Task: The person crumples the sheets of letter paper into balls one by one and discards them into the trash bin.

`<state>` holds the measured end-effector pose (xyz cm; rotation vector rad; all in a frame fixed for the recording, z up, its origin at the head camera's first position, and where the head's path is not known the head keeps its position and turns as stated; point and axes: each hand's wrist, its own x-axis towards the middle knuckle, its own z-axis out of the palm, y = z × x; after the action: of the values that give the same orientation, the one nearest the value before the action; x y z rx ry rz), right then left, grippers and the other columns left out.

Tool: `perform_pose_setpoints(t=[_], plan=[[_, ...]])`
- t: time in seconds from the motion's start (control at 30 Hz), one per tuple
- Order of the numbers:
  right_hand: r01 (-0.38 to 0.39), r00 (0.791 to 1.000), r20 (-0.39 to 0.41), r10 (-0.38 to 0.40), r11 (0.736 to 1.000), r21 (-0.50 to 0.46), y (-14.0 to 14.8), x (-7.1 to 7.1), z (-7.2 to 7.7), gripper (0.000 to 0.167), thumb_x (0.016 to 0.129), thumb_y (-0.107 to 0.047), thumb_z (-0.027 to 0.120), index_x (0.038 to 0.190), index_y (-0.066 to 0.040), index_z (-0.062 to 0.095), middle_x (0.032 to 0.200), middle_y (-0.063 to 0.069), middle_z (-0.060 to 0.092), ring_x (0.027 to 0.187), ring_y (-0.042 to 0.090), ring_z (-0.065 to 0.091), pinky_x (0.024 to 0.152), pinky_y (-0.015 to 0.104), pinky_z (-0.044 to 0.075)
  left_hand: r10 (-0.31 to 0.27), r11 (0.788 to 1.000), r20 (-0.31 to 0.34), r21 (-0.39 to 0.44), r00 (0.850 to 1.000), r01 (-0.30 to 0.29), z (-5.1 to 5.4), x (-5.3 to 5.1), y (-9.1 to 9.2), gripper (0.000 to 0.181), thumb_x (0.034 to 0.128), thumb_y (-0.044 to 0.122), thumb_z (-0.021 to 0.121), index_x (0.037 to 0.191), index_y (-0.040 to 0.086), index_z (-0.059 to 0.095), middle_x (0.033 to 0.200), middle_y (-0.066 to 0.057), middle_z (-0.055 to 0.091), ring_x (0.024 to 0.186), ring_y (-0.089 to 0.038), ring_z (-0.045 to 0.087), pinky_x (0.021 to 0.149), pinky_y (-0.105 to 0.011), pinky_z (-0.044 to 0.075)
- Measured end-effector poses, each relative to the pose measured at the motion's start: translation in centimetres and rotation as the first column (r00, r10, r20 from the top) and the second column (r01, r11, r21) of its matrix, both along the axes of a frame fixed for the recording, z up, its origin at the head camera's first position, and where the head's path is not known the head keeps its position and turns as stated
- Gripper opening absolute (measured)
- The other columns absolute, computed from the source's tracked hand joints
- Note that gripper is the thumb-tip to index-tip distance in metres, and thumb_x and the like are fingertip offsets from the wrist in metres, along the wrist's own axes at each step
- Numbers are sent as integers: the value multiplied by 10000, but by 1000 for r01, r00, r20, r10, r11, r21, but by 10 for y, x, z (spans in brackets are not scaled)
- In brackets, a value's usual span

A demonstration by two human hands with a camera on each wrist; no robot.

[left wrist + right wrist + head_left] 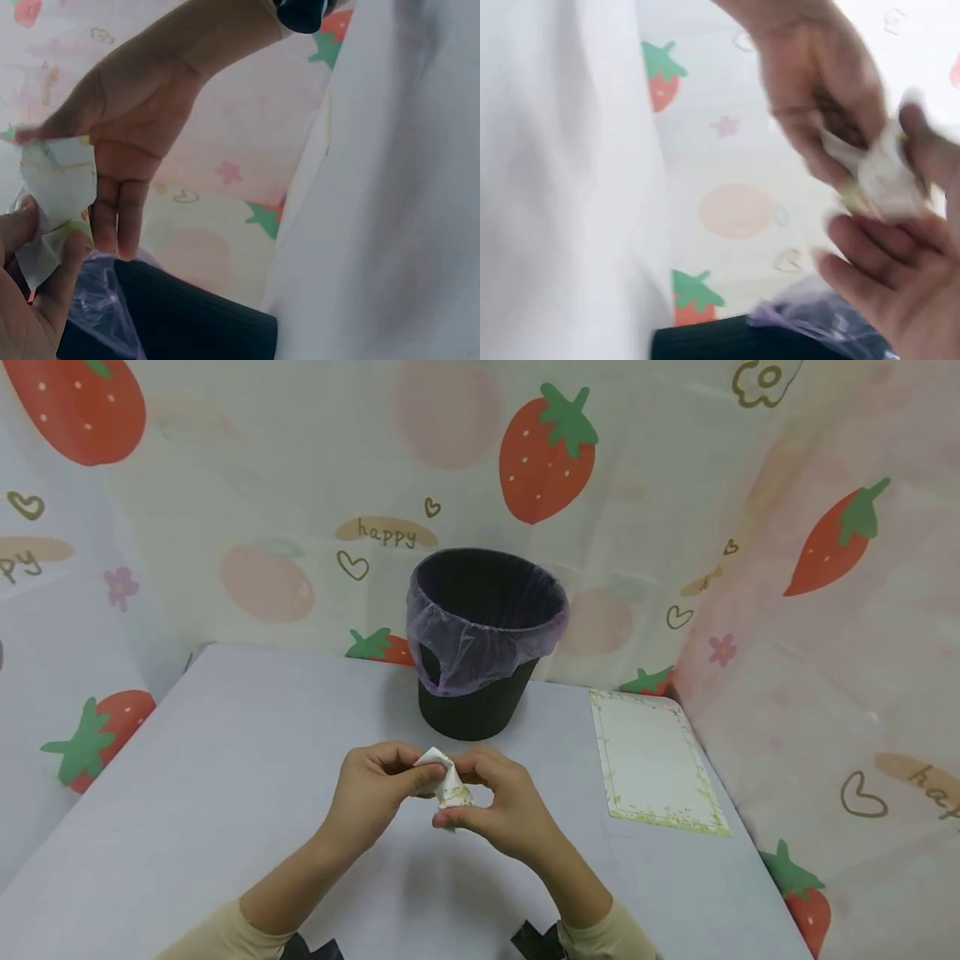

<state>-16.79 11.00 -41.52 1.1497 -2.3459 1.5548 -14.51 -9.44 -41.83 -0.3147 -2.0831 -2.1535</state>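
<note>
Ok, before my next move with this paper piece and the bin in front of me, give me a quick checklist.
1. Grip: ok. Left hand and right hand both pinch the paper piece.
2. Paper fully compacted: not ok. A white flap sticks out.
3. Bin standing upright: ok, on the table beyond the hands.
4. Purple liner over the rim: ok, folded down outside.
5. Bin contents: cannot tell. The bottom is hidden.
6. Bordered sheet away from the hands: ok, lying flat at right.

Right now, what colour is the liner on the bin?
The liner is translucent purple, clearest in the head view.
</note>
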Motion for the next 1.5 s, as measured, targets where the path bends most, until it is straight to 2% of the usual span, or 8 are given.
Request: perform_pose_setpoints(t=[0.17,0.47,0.67,0.8,0.93,1.17,1.37,1.5], plan=[[131,991,-26,-131,991,-4,-1,-4,-4,234,830,-177,864,992,-71,733,959,12,709,910,129,652,821,301,615,31,992,-32,-117,999,-35,-4,-1,4,232,920,341,779,943,111,797,889,-76,769,817,-193,694,730,-281,589],[306,952,-9,-306,950,58,5,-8,0,179,863,-232,825,969,-94,781,809,-34,680,695,100,560,577,233,494,-131,946,-50,-306,990,109,-2,2,6,520,900,400,795,1361,193,671,1230,37,729,1007,-141,736,841,-318,611],[171,966,208,-155,983,-63,13,-15,6,255,942,-262,744,968,-9,766,798,63,730,688,130,658,645,262,566,-268,869,-175,-468,948,159,8,-2,-8,670,883,222,825,1493,198,549,1366,83,656,1090,-97,669,1011,-365,545],[9,915,395,86,973,-233,22,-19,8,472,949,-333,721,1031,131,701,847,96,752,738,189,738,740,315,613,-340,884,-258,-416,904,214,11,-9,-16,755,835,114,849,1512,191,525,1367,44,646,1158,-144,610,976,-328,532],[-141,883,408,231,961,-240,20,-17,2,597,941,-422,704,1067,161,678,860,1,751,791,137,707,736,280,593,-365,904,-280,-334,888,266,8,-11,-13,810,800,117,872,1519,204,510,1440,24,608,1185,-182,576,961,-297,518],[-211,867,391,309,938,-275,2,-8,-7,333,1037,-146,593,1071,180,648,905,79,739,783,170,754,806,325,617,-315,945,-169,-141,934,294,2,-9,-3,546,870,99,816,1381,166,636,1337,-13,688,1256,-209,614,968,-246,531],[-273,874,348,340,935,-226,4,-3,-1,451,1119,-255,416,1294,127,580,1098,292,690,981,223,753,919,366,596,-298,954,-113,-18,948,298,2,-10,-6,446,926,86,757,1355,73,636,1309,-61,704,1104,-176,667,789,-265,578],[-431,811,328,484,874,-225,15,-7,6,475,1130,-227,380,1511,53,419,1338,300,587,1201,234,660,1027,382,544,-292,949,-56,111,955,297,3,-11,-9,416,943,61,728,1346,22,630,1282,-60,722,1015,-148,705,717,-266,586]])
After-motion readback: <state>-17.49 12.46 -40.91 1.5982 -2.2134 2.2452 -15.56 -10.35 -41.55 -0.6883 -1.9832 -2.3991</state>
